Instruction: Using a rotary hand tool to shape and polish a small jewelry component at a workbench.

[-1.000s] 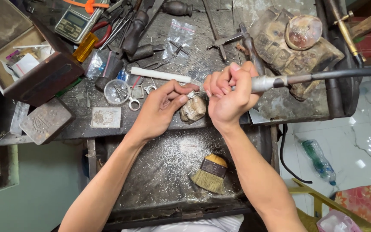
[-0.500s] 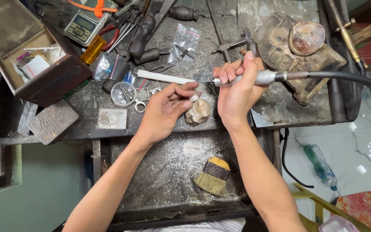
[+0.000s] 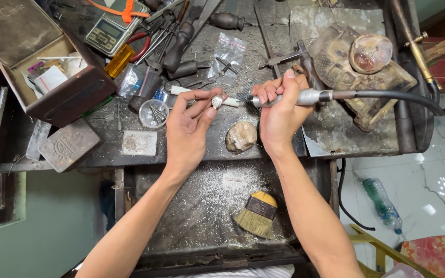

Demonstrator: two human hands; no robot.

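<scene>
Silver ring [image 3: 216,101] pinched in your left hand [image 3: 191,128] has lifted off the rounded stone [image 3: 241,136]; your right hand [image 3: 279,116] grips the rotary handpiece [image 3: 305,97], tip now just beside it.

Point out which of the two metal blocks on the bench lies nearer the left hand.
The small flat square plate, just left of the left hand. The bigger, thicker embossed block sits farther out, toward the bench's left edge.
</scene>
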